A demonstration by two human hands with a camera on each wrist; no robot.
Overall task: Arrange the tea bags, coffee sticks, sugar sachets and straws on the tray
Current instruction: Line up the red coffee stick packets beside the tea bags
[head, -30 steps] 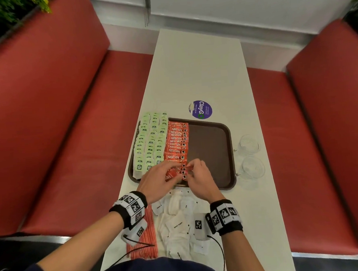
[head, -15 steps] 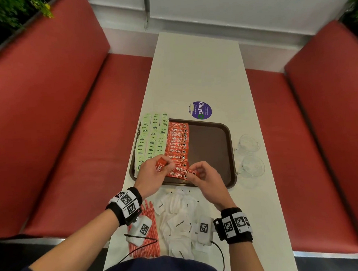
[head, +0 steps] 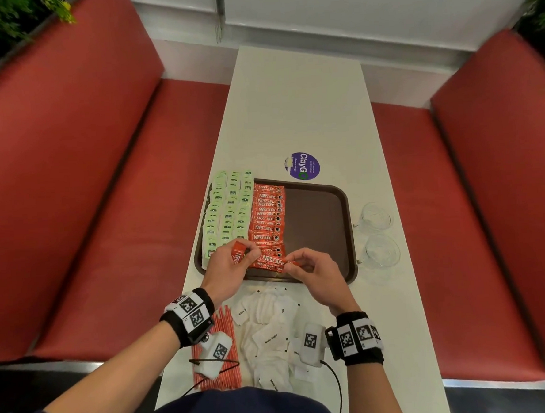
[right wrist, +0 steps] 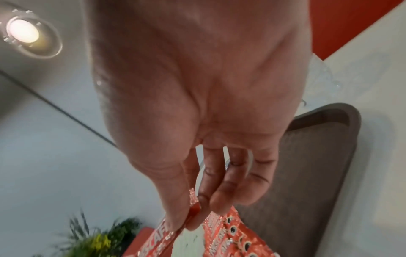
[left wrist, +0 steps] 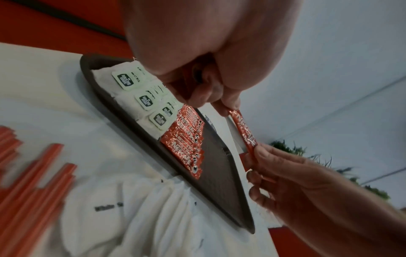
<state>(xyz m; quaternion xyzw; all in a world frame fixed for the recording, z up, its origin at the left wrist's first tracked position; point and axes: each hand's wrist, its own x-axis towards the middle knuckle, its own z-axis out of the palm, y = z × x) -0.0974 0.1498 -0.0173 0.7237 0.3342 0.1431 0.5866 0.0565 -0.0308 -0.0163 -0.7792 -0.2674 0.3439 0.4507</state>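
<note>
Booth setting: long white table (head: pixel 303 108) between two red padded benches (head: pixel 72 186), pale wall behind, green plants at both upper corners. Head view: dark brown rounded-rectangle tray (head: pixel 317 222), matte, raised rim. Three overlapped columns of pale green tea bags (head: pixel 230 212) fill its left part, one shingled column of glossy red coffee sticks (head: pixel 267 217) beside them; right part of the tray bare. One loose coffee stick (head: pixel 273 261) held just above the near end of the red column: left hand (head: pixel 228 269) pinches its left end while holding a small bunch of further sticks, number unclear; right hand (head: pixel 318 272) pinches the right end between thumb and fingertips. On the table near the body, a heap of crumpled white sugar sachets (head: pixel 269 331) and a bundle of red straws (head: pixel 224 346), too many to count. Two clear glass cups (head: pixel 378 231) right of the tray; one round purple sticker (head: pixel 302 166) beyond it. Left wrist view: the held stick (left wrist: pixel 243 130) stretched between both hands above the tray rim (left wrist: pixel 123 113); tea bag tags are rounded squares with dark green logos. Right wrist view: thumb and forefinger pressed on the crimped foil end (right wrist: pixel 193 200); remaining fingers (right wrist: pixel 241 177) loosely extended.
</note>
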